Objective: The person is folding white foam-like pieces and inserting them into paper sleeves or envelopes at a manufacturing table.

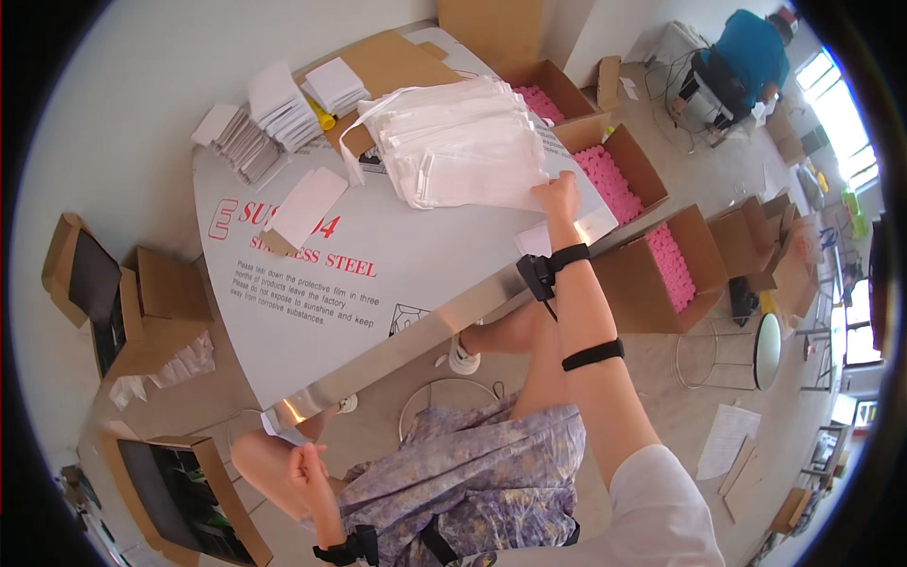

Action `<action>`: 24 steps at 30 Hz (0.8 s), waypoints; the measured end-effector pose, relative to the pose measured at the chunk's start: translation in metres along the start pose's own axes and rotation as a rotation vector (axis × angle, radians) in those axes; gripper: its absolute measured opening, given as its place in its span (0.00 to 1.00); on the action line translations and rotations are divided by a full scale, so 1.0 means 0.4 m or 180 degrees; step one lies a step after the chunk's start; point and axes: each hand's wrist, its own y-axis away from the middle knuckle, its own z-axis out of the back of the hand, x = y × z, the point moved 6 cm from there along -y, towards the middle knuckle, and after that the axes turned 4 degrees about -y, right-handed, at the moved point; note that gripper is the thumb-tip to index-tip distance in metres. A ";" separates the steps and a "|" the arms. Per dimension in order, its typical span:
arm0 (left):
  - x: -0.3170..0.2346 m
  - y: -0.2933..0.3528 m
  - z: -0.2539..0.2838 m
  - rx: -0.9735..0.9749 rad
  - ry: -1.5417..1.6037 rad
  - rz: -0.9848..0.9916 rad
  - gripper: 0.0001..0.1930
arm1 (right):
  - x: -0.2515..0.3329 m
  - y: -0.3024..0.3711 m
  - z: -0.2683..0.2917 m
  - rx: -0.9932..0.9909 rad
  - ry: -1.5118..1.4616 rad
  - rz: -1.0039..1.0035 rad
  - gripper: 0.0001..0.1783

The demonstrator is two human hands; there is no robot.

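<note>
My right hand [558,196] reaches across the table and pinches the near right edge of a thin white bag. That bag is part of a loose pile of flat white bags [453,142] on the far half of the table. My left hand [310,477] is low by my knee, near the table's front left corner, fingers curled in with nothing visible in them. A white card with a brown piece [307,203] lies left of the pile. Stacks of folded white cards [283,106] stand behind it, beside a yellow item [319,115].
The film-covered metal table [312,340] has a bare steel front edge. Open cartons of pink pieces [673,269] line its right side. More open cartons [189,501] stand at left. A round stool [767,352] is at right. A seated person [751,52] works at the far right.
</note>
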 end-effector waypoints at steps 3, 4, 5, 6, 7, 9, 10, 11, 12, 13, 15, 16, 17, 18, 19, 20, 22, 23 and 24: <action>-0.034 0.015 -0.040 0.0148 -0.0141 0.0037 0.13 | 0.034 0.034 0.007 0.0384 0.0066 0.0198 0.24; -0.051 0.018 -0.064 0.0291 -0.0161 0.0007 0.13 | 0.030 0.029 0.020 0.0393 0.0050 0.0163 0.24; -0.073 0.018 -0.079 0.0296 -0.0194 -0.0003 0.13 | 0.030 0.024 0.029 0.0474 -0.0114 0.0169 0.21; -0.109 0.017 -0.105 0.0479 -0.0297 -0.0014 0.11 | 0.031 0.017 0.042 0.0546 -0.0272 0.0178 0.17; -0.135 0.014 -0.132 0.0640 -0.0400 -0.0016 0.10 | 0.036 0.019 0.049 0.0560 -0.0286 0.0164 0.17; -0.174 0.007 -0.186 0.0663 -0.0314 -0.0152 0.08 | 0.118 0.048 0.104 0.0079 -0.0827 0.1701 0.10; -0.194 0.003 -0.210 0.0656 -0.0222 -0.0278 0.07 | 0.138 0.056 0.111 0.0115 -0.0872 0.1703 0.10; -0.230 -0.006 -0.245 0.0674 -0.0345 -0.0746 0.06 | 0.162 0.062 0.108 0.0759 -0.1858 0.1644 0.08; -0.271 -0.018 -0.284 0.0710 -0.0462 -0.1206 0.10 | 0.190 0.075 0.114 0.1405 -0.2817 0.1543 0.07; -0.329 -0.026 -0.323 0.0744 -0.0604 -0.1635 0.16 | 0.217 0.095 0.134 0.1454 -0.2852 0.1547 0.07; -0.440 -0.047 -0.387 0.0743 -0.0846 -0.2324 0.29 | 0.285 0.179 0.156 0.2339 -0.3168 0.1285 0.06; -0.487 -0.059 -0.413 0.0704 -0.0943 -0.2589 0.35 | 0.318 0.213 0.179 0.2391 -0.3211 0.1288 0.06; -0.543 -0.070 -0.433 0.0571 -0.1106 -0.2801 0.39 | 0.355 0.259 0.193 0.2798 -0.3167 0.1352 0.07; -0.583 -0.083 -0.468 0.0501 -0.1223 -0.3001 0.42 | 0.370 0.297 0.204 0.3164 -0.3057 0.1388 0.07; -0.622 -0.102 -0.484 0.0462 -0.1270 -0.2990 0.42 | 0.402 0.328 0.232 0.3208 -0.3096 0.1395 0.07; -0.649 -0.115 -0.524 0.0391 -0.1441 -0.3227 0.38 | 0.417 0.353 0.264 0.3372 -0.3367 0.1495 0.07; -0.659 -0.132 -0.539 0.0277 -0.1668 -0.3486 0.33 | 0.450 0.382 0.278 0.3515 -0.3832 0.1742 0.07; -0.608 -0.188 -0.548 0.0900 -0.1495 -0.2669 0.28 | 0.458 0.381 0.276 0.3504 -0.3850 0.1745 0.07; -0.563 -0.225 -0.563 0.1506 -0.1297 -0.1832 0.23 | 0.450 0.377 0.253 0.3644 -0.3505 0.1429 0.10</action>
